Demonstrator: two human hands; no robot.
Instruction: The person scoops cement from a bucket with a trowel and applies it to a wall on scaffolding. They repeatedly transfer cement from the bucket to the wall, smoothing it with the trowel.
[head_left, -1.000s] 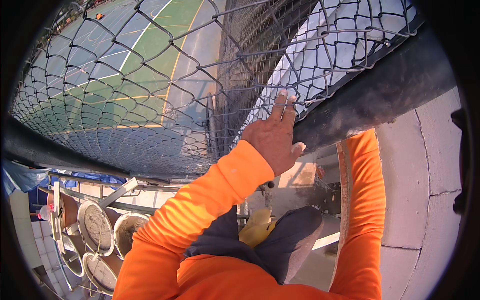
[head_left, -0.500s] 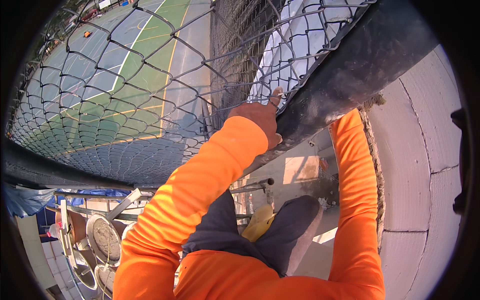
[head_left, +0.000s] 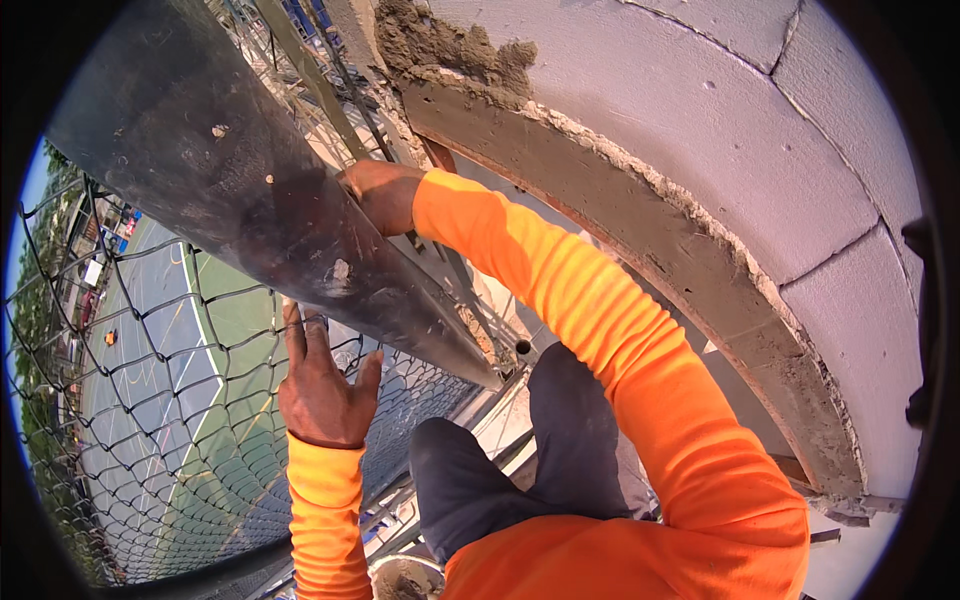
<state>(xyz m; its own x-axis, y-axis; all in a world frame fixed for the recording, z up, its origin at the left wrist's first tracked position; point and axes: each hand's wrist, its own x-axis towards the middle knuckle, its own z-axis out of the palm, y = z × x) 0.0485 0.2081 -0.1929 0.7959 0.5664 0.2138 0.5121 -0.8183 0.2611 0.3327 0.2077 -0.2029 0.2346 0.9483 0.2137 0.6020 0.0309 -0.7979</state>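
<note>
A thick dark metal post slants across the upper left, with black chain-link mesh along its left side. My left hand is open against the mesh, just below the post. Its index and middle fingers stretch up to the post's lower edge, and the thumb stands apart. My right hand lies against the post's right side, the wrist bent. The fingers of that hand are hidden behind the post, so their grip does not show.
At the right curves a pale block wall with a mortar-smeared edge and a wet mortar lump. Scaffold pipes stand beyond the post. Below are my dark-trousered legs and a mortar bucket. A sports court spreads behind the mesh.
The view has swung, so the post now leans the other way. My left hand has shifted along the mesh and straightened its fingers. My right hand, hidden before, now shows beside the post.
</note>
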